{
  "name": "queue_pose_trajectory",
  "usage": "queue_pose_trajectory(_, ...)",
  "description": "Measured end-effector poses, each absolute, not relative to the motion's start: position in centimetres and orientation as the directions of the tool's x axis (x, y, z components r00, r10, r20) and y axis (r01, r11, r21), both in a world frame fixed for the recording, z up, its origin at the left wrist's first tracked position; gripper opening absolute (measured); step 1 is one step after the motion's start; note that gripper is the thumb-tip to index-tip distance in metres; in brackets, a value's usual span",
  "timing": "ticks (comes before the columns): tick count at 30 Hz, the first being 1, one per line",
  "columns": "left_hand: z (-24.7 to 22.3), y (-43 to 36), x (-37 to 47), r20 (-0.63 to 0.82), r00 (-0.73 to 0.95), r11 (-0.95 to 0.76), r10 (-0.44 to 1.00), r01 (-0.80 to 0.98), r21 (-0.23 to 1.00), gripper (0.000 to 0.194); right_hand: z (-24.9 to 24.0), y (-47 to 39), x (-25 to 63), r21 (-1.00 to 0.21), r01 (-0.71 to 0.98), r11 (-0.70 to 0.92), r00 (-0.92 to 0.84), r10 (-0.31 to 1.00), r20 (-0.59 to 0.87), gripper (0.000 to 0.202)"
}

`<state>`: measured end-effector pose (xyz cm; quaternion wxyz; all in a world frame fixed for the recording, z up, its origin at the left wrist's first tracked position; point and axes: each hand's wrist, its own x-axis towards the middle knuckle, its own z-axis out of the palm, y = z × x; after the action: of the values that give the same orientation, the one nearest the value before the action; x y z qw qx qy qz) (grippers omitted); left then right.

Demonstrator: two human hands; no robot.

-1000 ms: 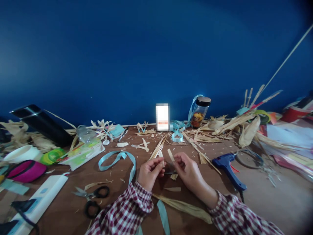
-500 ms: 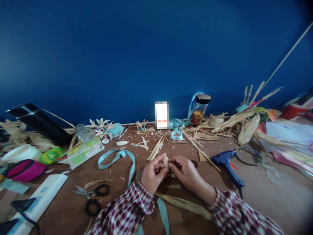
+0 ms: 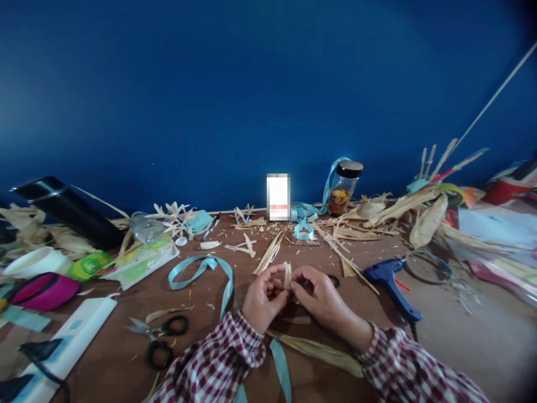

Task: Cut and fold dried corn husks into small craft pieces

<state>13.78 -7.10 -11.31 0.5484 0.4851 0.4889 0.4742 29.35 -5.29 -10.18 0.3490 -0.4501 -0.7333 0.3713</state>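
A small strip of dried corn husk (image 3: 287, 276) stands upright between my two hands, over the middle of the brown table. My left hand (image 3: 265, 296) pinches it from the left, thumb and fingers curled together. From the other side, my right hand (image 3: 319, 294) grips the same strip with thumb and forefinger. The lower end of the strip is hidden by my fingers. Below my wrists lies a longer corn husk (image 3: 321, 351) beside a light blue ribbon (image 3: 280, 369). Black-handled scissors (image 3: 157, 336) rest left of my left sleeve.
A blue glue gun (image 3: 392, 285) lies to the right. At the back, a black-lidded jar (image 3: 344, 187) stands among ribbon and husk scraps. A power strip (image 3: 73, 341), a magenta item (image 3: 46, 291) and a black flask (image 3: 79, 215) lie on the left. Behind is a blue wall (image 3: 268, 101).
The husk strip between my fingers has turned slightly and stands more upright. Both hands have otherwise barely moved.
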Motion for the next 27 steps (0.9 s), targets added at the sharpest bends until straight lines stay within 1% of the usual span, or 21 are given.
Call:
queue_pose_trajectory(2,-11.5,-6.9,13.6,-0.1,0.05,0.102,0.994,-0.048,0.994,0.026,-10.0,-5.3,29.4,-0.871,0.378,0.314,-0.358,0.917,0.175,0.009)
queue_pose_trajectory(3,-11.6,-6.9,13.5,-0.117,0.034,0.118,0.993,-0.051,0.992,0.02,-9.9,-5.3,29.5,-0.877,0.364,0.314,-0.368,0.914,0.174,0.009)
queue_pose_trajectory(4,-11.6,-6.9,13.4,-0.131,0.019,0.132,0.991,-0.053,0.99,0.018,-9.8,-5.3,29.5,-0.884,0.346,0.314,-0.373,0.911,0.177,0.008)
queue_pose_trajectory(8,-11.4,-6.9,13.2,-0.17,0.021,0.171,0.985,-0.053,0.984,0.018,-9.7,-5.3,29.6,-0.924,0.274,0.267,-0.339,0.926,0.167,0.014)
queue_pose_trajectory(11,-11.5,-6.9,13.1,-0.178,0.02,0.179,0.984,-0.06,0.982,0.018,-9.9,-5.2,29.6,-0.914,0.317,0.255,-0.304,0.94,0.156,0.009)
queue_pose_trajectory(14,-12.1,-6.6,12.7,-0.172,-0.021,0.169,0.985,-0.121,0.978,0.019,-9.8,-5.2,29.5,-0.89,0.363,0.277,-0.318,0.934,0.161,0.01)
queue_pose_trajectory(19,-12.7,-6.4,12.5,-0.16,-0.034,0.148,0.986,-0.227,0.962,0.025,-9.6,-5.5,29.6,-0.895,0.35,0.276,-0.377,0.916,0.135,0.013)
queue_pose_trajectory(21,-12.4,-6.5,12.6,-0.166,-0.022,0.156,0.986,-0.245,0.957,0.028,-9.7,-5.5,29.5,-0.913,0.329,0.242,-0.38,0.919,0.107,0.015)
queue_pose_trajectory(27,-11.8,-6.9,13.2,-0.233,0.04,0.236,0.972,-0.211,0.948,0.028,-10.2,-5.7,29.2,-0.974,0.212,0.078,-0.366,0.931,-0.005,0.017)
